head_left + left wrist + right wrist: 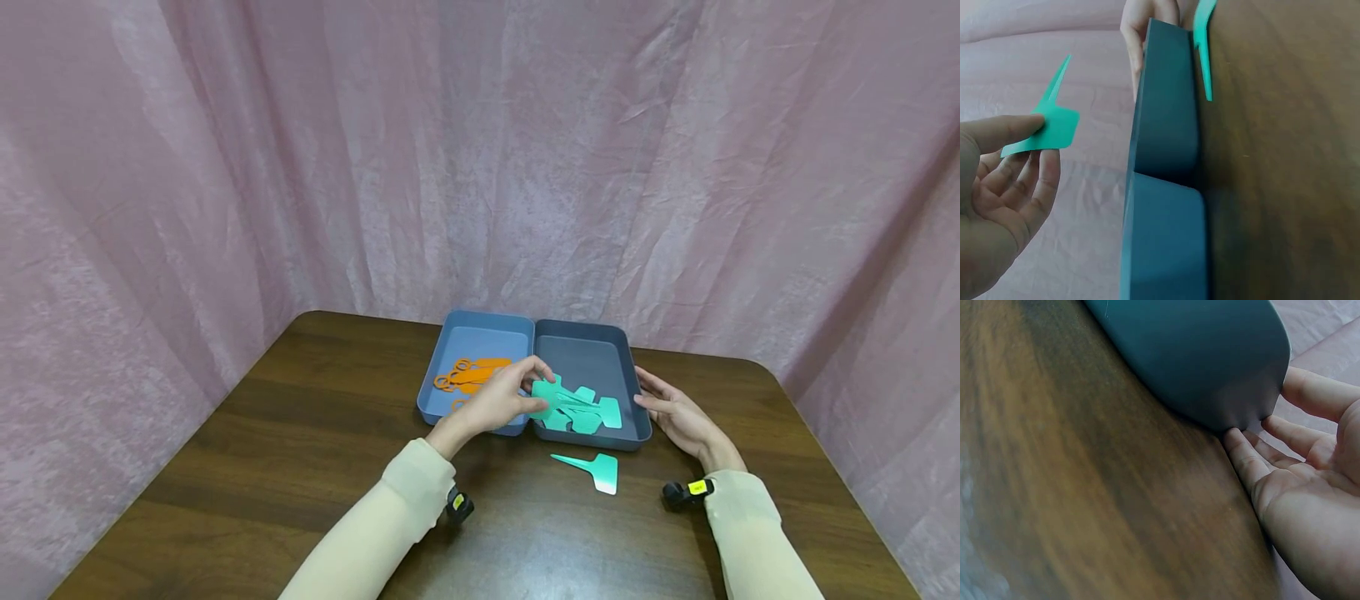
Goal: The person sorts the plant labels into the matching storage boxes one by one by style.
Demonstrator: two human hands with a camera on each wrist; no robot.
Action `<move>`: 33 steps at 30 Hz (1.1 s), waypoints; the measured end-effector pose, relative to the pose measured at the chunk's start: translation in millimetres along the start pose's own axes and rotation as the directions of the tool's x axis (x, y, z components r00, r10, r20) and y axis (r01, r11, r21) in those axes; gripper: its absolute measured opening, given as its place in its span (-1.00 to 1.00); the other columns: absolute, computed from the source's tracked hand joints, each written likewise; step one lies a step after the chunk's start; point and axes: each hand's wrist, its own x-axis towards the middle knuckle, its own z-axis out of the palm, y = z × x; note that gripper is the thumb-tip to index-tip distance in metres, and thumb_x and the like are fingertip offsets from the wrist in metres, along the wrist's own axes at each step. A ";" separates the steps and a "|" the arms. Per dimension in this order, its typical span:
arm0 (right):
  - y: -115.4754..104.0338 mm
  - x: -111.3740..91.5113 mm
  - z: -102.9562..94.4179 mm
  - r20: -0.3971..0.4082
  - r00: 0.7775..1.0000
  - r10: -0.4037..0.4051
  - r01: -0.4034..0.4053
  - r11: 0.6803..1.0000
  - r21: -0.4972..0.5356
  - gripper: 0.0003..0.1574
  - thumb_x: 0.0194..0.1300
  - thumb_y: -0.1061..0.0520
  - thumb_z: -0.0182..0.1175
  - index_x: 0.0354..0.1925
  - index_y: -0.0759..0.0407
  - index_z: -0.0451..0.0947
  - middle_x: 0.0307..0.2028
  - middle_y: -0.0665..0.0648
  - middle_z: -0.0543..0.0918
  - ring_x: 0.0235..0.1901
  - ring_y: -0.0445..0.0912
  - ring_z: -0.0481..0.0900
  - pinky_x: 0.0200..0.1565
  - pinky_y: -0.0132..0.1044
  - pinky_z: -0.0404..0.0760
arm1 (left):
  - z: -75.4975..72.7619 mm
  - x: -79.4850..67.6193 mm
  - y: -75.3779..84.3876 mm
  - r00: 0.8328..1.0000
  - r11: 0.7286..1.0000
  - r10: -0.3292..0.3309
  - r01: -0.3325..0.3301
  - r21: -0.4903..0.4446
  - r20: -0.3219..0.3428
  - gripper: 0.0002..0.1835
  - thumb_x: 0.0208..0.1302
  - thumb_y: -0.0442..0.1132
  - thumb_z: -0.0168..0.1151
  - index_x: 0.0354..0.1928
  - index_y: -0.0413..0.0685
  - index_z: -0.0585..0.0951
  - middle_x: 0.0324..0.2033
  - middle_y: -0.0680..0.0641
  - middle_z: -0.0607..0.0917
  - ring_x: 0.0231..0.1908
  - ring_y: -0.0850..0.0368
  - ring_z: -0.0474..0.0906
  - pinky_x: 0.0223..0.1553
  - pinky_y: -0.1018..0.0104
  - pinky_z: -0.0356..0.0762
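Observation:
My left hand (498, 400) pinches a green T-shaped plant label (1060, 128) between thumb and fingers, its pointed stem upward in the left wrist view. In the head view that hand is over the left side of the dark grey tray (588, 346). Several more green plant labels (587, 417) lie overlapping in the near part of this tray. My right hand (682, 417) is at the tray's right side, its relaxed fingertips (1235, 437) touching the outer wall near the corner. Another green plant label (604, 472) lies on the table in front of the tray.
A blue tray (483, 335) stands directly left of the grey one, holding several flat orange tags (471, 379) with ring-shaped ends. Both trays sit toward the back of the dark wooden table (322, 433). A pink curtain (480, 167) hangs behind.

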 end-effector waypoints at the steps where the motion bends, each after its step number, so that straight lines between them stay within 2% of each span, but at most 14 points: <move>1: 0.1 -0.2 -0.1 0.001 1.000 0.001 -0.001 1.000 -0.003 -0.06 0.63 0.26 0.00 0.68 0.20 -0.31 0.63 0.39 -0.22 0.33 -0.33 0.34 0.22 -0.53 0.43 | -0.3 3.0 1.3 1.000 1.000 -0.004 0.004 -0.008 -0.009 -0.69 0.38 -0.36 0.39 0.10 -0.01 0.59 -0.02 0.03 0.65 -0.12 0.15 0.54 -0.02 0.27 0.55; 9: -0.1 -0.1 0.4 0.002 1.000 -0.004 0.004 1.000 -0.008 -0.06 0.63 0.24 0.01 0.68 0.20 -0.30 0.63 0.39 -0.22 0.34 -0.31 0.34 0.22 -0.52 0.43 | 0.4 23.8 6.2 0.999 1.000 -0.021 0.021 -0.001 -0.039 -0.77 0.48 -0.32 0.29 0.09 0.08 0.64 -0.09 0.07 0.66 -0.16 0.17 0.55 -0.07 0.29 0.55; 19: 1.1 0.5 -1.1 0.000 1.000 -0.004 0.004 1.000 -0.011 -0.05 0.63 0.24 0.02 0.68 0.21 -0.31 0.63 0.40 -0.21 0.34 -0.30 0.34 0.22 -0.52 0.44 | 4.7 46.8 7.0 0.998 0.999 -0.039 0.040 0.024 -0.045 -0.75 0.44 -0.32 0.35 0.09 0.06 0.66 -0.07 0.05 0.67 -0.12 0.17 0.57 -0.04 0.31 0.57; 28: 0.0 -1.6 1.2 -0.016 1.000 0.009 -0.009 1.000 -0.002 -0.04 0.62 0.24 0.04 0.68 0.22 -0.30 0.63 0.38 -0.21 0.33 -0.29 0.38 0.20 -0.51 0.46 | 8.4 64.4 11.1 0.997 0.997 -0.072 0.072 0.025 -0.018 -0.73 0.44 -0.29 0.35 0.14 -0.04 0.65 -0.04 0.00 0.65 -0.13 0.16 0.58 -0.12 0.34 0.59; 33: -0.8 -1.3 1.0 -0.013 1.000 0.006 -0.006 1.000 0.002 -0.03 0.61 0.24 0.05 0.68 0.20 -0.28 0.64 0.36 -0.21 0.36 -0.27 0.33 0.21 -0.52 0.45 | 8.6 72.2 7.6 0.996 0.992 -0.091 0.090 0.090 0.006 -0.75 0.48 -0.28 0.31 0.14 0.00 0.63 -0.08 -0.01 0.66 -0.17 0.17 0.59 -0.15 0.35 0.59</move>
